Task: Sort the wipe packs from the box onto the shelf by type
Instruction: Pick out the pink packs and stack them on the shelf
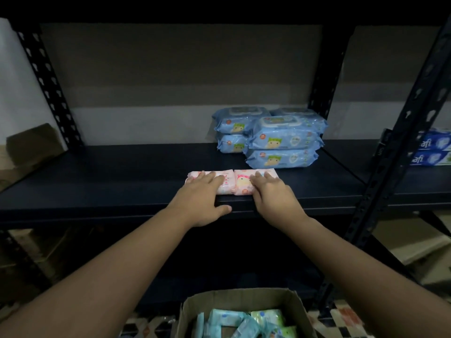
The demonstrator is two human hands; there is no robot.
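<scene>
**Pink packs at the shelf lip: slip risk**

Two pink wipe packs (231, 181) lie side by side, touching, at the near edge of the dark shelf (97, 176). Left hand (202, 203) lies flat over the left pack, fingers straight, thumb out along the shelf's front rail. Right hand (273, 191) lies flat over the right pack, fingers extended and pressing down. Neither hand grips anything; both are open, palms down.

Far right on the same shelf: blue wipe packs (271, 136) stacked in two piles, the nearer pile close behind the pink pair but apart from it. Below, at the near edge of the view, the cardboard box (190, 311) holds more packs, pale blue and green, not yet sorted.

Risks as I judge them:
- Pink pair sits right at the lip. A hand drawn back with any drag could pull a pack over the edge, likely toward the box or the floor
- Soft wrappers look slippery; a push toward the far side may skew one pack against the other
- Pushed too far right, pink meets blue and the types blur
- Blue piles look uneven; a nudge might topple the nearer one
- Dim light; pale blue and green packs in the box may be confused
</scene>
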